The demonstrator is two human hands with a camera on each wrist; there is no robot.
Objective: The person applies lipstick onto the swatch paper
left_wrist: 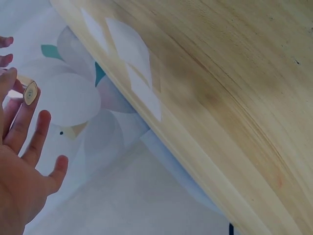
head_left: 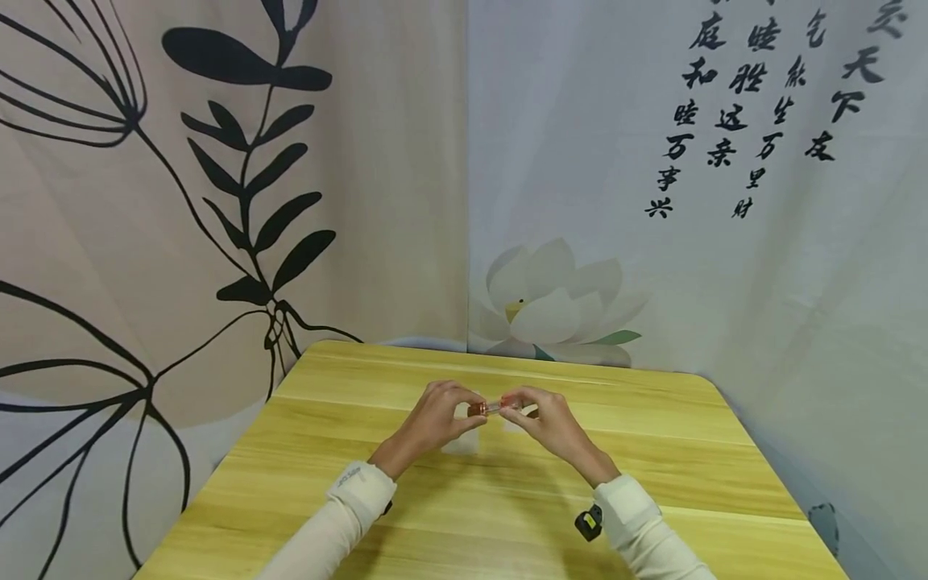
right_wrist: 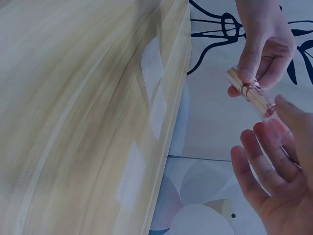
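A small lipstick tube (head_left: pixel 495 408) is held level between the two hands, above the far half of the table. My left hand (head_left: pixel 435 415) pinches its gold base (right_wrist: pixel 234 74) between thumb and fingers. At the other end, a clear, pinkish cap (right_wrist: pixel 274 123) sits in the grip of my right hand (head_left: pixel 554 423), its remaining fingers spread. A shiny collar and narrower middle show between the hands in the right wrist view. The round end of the base (left_wrist: pixel 31 93), bearing a label, faces the left wrist camera. Fingers partly hide both ends.
Beneath the hands is a wooden table (head_left: pixel 348 483) with rounded far corners. Pale, flat patches (head_left: pixel 461 441) show on its surface near the far edge. Printed curtains (head_left: pixel 406 201) hang close behind the table. A small black device (head_left: pixel 589 522) is at the right wrist.
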